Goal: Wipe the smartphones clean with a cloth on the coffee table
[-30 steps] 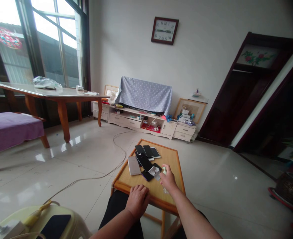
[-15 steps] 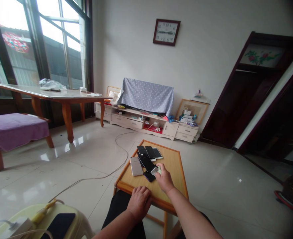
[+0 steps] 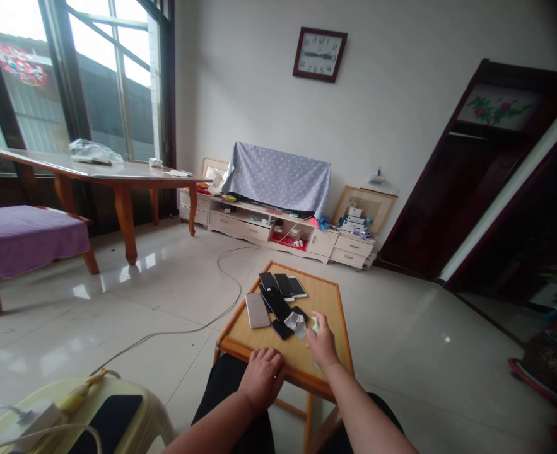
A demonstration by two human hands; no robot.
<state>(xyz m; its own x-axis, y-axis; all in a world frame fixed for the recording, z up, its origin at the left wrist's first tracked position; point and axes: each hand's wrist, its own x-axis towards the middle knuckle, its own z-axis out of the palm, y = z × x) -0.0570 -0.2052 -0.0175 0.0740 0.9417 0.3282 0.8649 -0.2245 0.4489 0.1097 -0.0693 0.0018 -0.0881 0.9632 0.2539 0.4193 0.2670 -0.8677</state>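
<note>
Phones [image 3: 275, 304], about seven of them, lie in a loose, partly overlapping cluster on the far half of a small wooden worktop [image 3: 328, 309]. Well off to the left stands a bench under a purple cloth [image 3: 23, 239], and beyond it a long wooden table [image 3: 117, 173] with a plastic bag [image 3: 93, 151] on top. At the near left, a pale yellow stool [image 3: 70, 403] carries a charger [image 3: 36, 419] and a dark pad [image 3: 110, 422]. A white cable [image 3: 226, 296] loops across the tiled floor, passing left of the worktop.

At the left end of the cluster lies a silver phone [image 3: 257, 310], with black ones beside and beyond it. The left hand [image 3: 262, 372] rests on the worktop's near edge, its fingers [image 3: 263, 356] lying together, slightly spread at the tips and holding nothing. A crumpled white cloth [image 3: 297, 325] sits on the right side of the cluster, just beside the right hand [image 3: 322, 343]. Those fingers [image 3: 312, 332] pinch a small pale green piece [image 3: 315, 324] above the worktop, its exact shape too small to tell.

Far off, a cabinet [image 3: 259, 221] sits under a polka-dot sheet [image 3: 275, 180], and a clock [image 3: 320, 54] hangs above. Further right stands a dark door frame [image 3: 477, 170], with a round dark pot [image 3: 545, 369] at the near right.
</note>
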